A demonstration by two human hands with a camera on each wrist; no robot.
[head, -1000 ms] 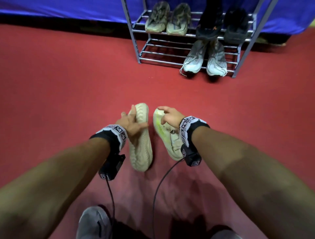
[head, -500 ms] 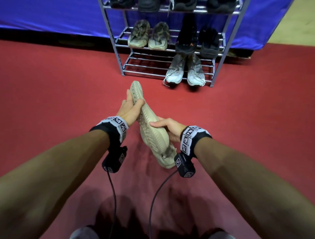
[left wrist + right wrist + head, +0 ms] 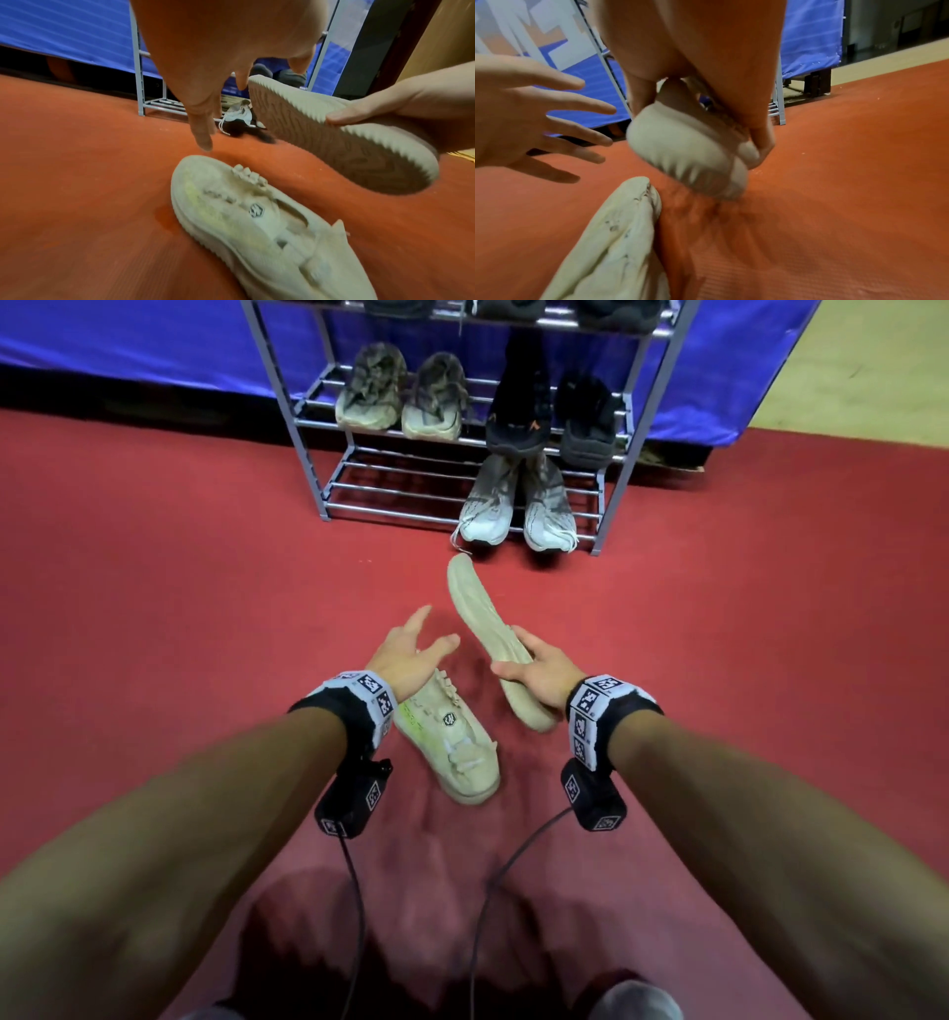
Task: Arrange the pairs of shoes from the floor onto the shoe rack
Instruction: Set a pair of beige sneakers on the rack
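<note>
A beige knit shoe [image 3: 480,618] is lifted off the red floor, sole turned to the left, toe towards the rack. My right hand [image 3: 518,660] grips it near the heel, thumb on the sole [image 3: 334,146]; the right wrist view shows the fingers wrapped round the heel [image 3: 687,154]. Its mate [image 3: 452,742] lies upright on the floor, toe away from me, also seen as the floor shoe [image 3: 257,219]. My left hand [image 3: 426,636] hovers over its toe with fingers [image 3: 203,125] spread, holding nothing. The grey metal shoe rack [image 3: 390,490] stands just beyond.
On the rack sit a camouflage pair [image 3: 400,397], a black pair [image 3: 554,418] and, bottom right, a white-grey pair [image 3: 513,510]. The bottom shelf's left half shows bare bars. A blue cover [image 3: 154,346] hangs behind. Camera cables trail under my wrists.
My left hand has let go of the lifted shoe's toe and dropped left, above the shoe on the floor. The right hand now holds the lifted shoe alone, further right.
</note>
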